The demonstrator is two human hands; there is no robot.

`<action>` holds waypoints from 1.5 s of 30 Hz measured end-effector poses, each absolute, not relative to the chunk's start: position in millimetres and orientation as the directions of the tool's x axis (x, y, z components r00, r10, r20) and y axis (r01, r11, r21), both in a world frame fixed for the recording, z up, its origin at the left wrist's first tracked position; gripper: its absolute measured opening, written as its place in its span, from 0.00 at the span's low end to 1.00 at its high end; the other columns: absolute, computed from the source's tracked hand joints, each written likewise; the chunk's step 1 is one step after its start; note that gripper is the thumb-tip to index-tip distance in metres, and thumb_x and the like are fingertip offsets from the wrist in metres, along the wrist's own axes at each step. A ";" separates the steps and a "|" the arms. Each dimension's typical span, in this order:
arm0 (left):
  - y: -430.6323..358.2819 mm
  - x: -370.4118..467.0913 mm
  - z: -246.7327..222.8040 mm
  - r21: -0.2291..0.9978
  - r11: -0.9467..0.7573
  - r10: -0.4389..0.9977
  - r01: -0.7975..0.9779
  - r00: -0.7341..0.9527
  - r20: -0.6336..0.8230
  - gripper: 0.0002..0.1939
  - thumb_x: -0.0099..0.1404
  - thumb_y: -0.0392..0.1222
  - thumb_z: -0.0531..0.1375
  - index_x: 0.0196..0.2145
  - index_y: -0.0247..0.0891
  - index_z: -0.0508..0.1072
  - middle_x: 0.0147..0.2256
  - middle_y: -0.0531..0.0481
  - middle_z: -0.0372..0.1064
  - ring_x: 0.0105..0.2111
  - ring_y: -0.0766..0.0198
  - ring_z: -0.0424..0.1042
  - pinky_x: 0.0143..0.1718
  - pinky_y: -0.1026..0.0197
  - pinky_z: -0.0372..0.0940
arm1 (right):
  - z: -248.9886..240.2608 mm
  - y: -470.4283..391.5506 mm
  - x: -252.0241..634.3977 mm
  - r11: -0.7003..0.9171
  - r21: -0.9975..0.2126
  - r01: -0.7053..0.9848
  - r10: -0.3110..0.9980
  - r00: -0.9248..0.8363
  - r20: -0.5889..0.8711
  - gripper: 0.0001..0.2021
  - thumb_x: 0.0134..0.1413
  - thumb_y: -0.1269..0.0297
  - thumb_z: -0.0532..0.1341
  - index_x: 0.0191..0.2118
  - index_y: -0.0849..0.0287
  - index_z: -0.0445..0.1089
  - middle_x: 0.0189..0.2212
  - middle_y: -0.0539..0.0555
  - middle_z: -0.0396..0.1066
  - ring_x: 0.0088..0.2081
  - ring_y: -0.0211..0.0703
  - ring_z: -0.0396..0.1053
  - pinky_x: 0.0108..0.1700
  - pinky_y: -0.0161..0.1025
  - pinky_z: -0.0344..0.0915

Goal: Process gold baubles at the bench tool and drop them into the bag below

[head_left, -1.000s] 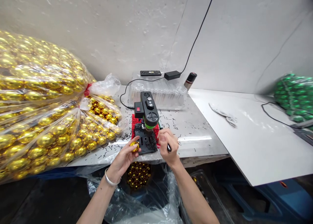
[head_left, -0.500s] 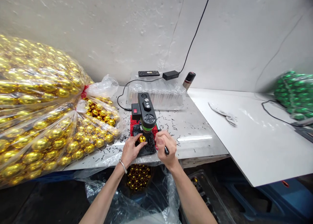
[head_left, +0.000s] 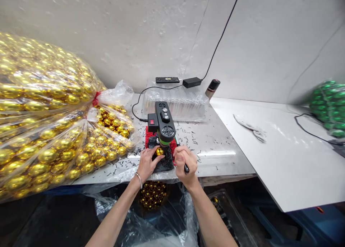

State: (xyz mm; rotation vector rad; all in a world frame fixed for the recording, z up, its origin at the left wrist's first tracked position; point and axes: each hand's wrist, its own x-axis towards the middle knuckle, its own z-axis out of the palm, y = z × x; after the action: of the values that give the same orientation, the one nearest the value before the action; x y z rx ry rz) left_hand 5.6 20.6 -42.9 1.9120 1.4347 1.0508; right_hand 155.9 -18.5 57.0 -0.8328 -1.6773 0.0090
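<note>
Under the head of a small black press machine (head_left: 165, 123), a shiny gold ball (head_left: 159, 151) is pinched between the thumb and forefinger of my left hand (head_left: 147, 162). My right hand (head_left: 185, 162) is wrapped round the machine's lever (head_left: 186, 168), whose black grip end shows below the fist. The machine stands on a red mat (head_left: 147, 139), with a dark base plate (head_left: 165, 164) beneath the ball. Its lower head comes down close to the ball; I cannot tell whether they touch.
Large clear bags of gold balls (head_left: 48, 132) fill the left. Behind the machine lie a clear plastic tray (head_left: 178, 112), a power adapter (head_left: 192, 82) and a spray can (head_left: 212, 88). A glove (head_left: 250, 127) and a green bag (head_left: 329, 106) are right. Gold balls (head_left: 153, 195) sit below the table edge.
The whole view has shifted slightly, so things appear a little further right. Both hands keep their holds on the ball and the lever, with hardly any other movement.
</note>
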 end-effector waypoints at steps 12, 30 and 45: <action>28.1 -11.7 -48.1 0.835 -0.271 0.962 0.480 0.171 0.213 0.19 0.64 0.49 0.57 0.51 0.44 0.71 0.50 0.45 0.68 0.55 0.54 0.62 0.58 0.49 0.52 | 60.7 -19.2 154.9 0.722 -0.472 0.507 0.557 -0.021 0.830 0.13 0.59 0.75 0.49 0.25 0.57 0.59 0.21 0.51 0.62 0.28 0.38 0.63 0.28 0.36 0.59; 22.8 11.2 -43.6 0.789 -0.333 0.942 0.516 0.209 0.262 0.18 0.63 0.50 0.58 0.48 0.40 0.72 0.50 0.42 0.70 0.54 0.50 0.64 0.62 0.44 0.46 | 58.1 -19.5 158.4 0.734 -0.444 0.514 0.548 -0.061 0.834 0.12 0.58 0.75 0.49 0.26 0.57 0.60 0.22 0.51 0.63 0.27 0.38 0.64 0.28 0.36 0.60; 22.2 11.5 -44.6 0.871 -0.289 0.955 0.398 0.181 0.234 0.16 0.59 0.47 0.63 0.45 0.41 0.73 0.49 0.41 0.70 0.54 0.49 0.63 0.61 0.43 0.49 | 8.5 -11.4 155.8 0.777 -0.351 0.522 0.431 -0.035 0.902 0.15 0.65 0.65 0.44 0.27 0.56 0.57 0.23 0.50 0.60 0.27 0.37 0.62 0.32 0.39 0.64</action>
State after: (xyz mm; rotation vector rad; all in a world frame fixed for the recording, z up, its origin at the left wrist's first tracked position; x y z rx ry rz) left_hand 11.5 22.2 -44.6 1.7957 1.2781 1.0701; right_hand 155.8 -11.4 8.5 -0.7658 -1.6580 -0.0865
